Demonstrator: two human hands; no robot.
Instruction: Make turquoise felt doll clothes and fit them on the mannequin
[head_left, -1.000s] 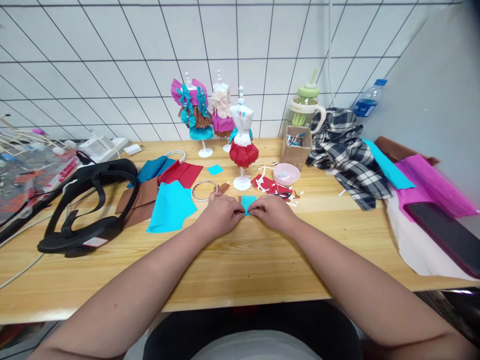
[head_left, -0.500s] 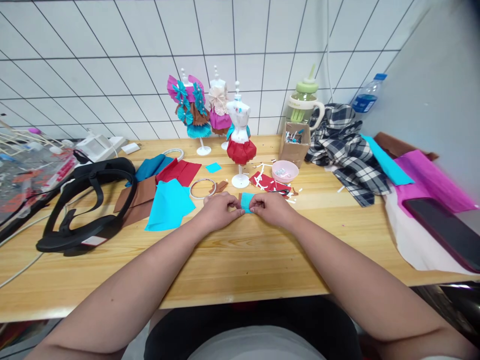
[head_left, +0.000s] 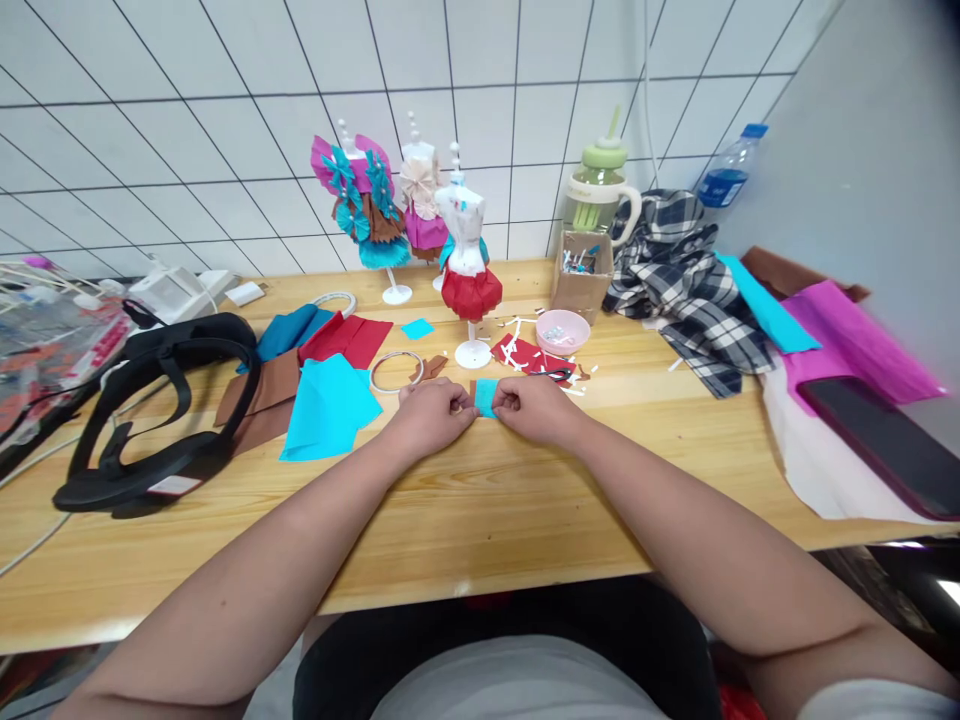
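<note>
A small turquoise paper piece [head_left: 486, 396] lies on the wooden table [head_left: 480, 520], pinched from both sides. My left hand [head_left: 429, 417] grips its left edge with closed fingers. Its right edge is held the same way by my right hand [head_left: 534, 410]. Just beyond the hands stands a white mannequin in a red paper skirt [head_left: 469, 280]. Two more dressed mannequins [head_left: 360, 205] stand behind it near the tiled wall.
Turquoise, red and brown paper sheets [head_left: 322, 385] and a tape ring [head_left: 396, 371] lie to the left, beside a black headset [head_left: 161, 410]. A pink bowl [head_left: 562, 331], cardboard box [head_left: 579, 270], green-lidded mug [head_left: 600, 195], plaid cloth [head_left: 679, 285] and magenta paper [head_left: 855, 345] sit to the right.
The view has shifted a little, so the things on the table sit lower left. Both hands stay pinched on the turquoise piece, with the fingers worked slightly closer along it.
</note>
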